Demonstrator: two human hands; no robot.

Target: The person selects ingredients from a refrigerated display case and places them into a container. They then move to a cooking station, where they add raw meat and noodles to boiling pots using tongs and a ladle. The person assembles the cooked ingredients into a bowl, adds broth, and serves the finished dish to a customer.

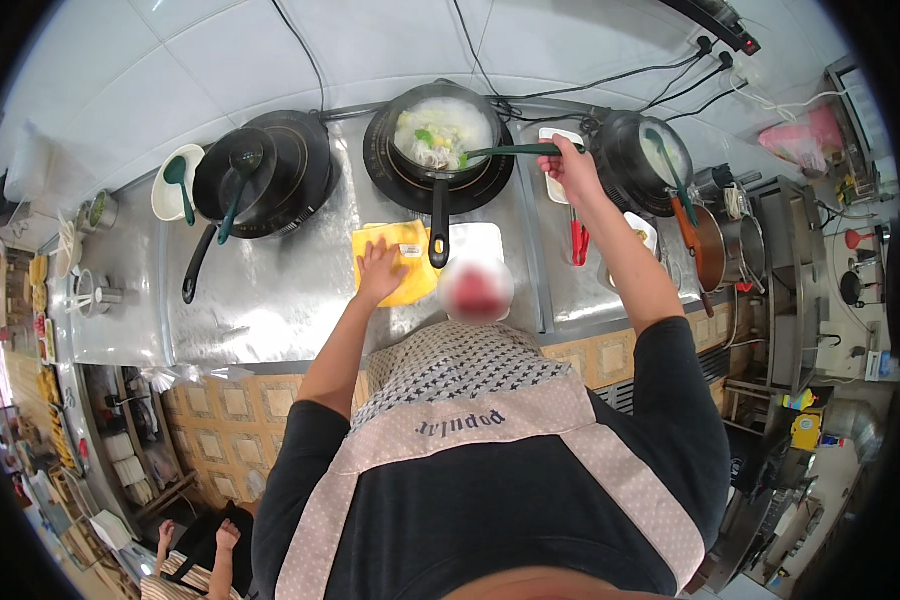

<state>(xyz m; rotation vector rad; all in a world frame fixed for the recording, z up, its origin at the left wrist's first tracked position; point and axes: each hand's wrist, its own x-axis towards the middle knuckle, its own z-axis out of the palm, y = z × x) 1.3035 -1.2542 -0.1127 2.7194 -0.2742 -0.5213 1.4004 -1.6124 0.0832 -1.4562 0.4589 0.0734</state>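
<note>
My right hand (566, 166) grips the handle of a dark green spoon or ladle (514, 150). Its far end dips into the middle black saucepan (439, 177), where noodles, leafy greens and yellowish pieces sit in pale, steaming broth. That pan rests on a round black induction cooker (379, 161), its long handle pointing toward me. Palm down, my left hand (381, 271) lies on a folded yellow cloth (394, 238) with fingers spread. Close by on the right is a white tray (480, 238), partly covered by a blurred round patch that hides what is there.
At left, a black pan (210, 180) holding a green ladle stands on another cooker, beside a white bowl (169, 206). Rightward are red-handled tongs (579, 244) and another steaming pot (641, 161). Black cables (615, 86) run along the wall. Another person's hands (226, 534) show at lower left.
</note>
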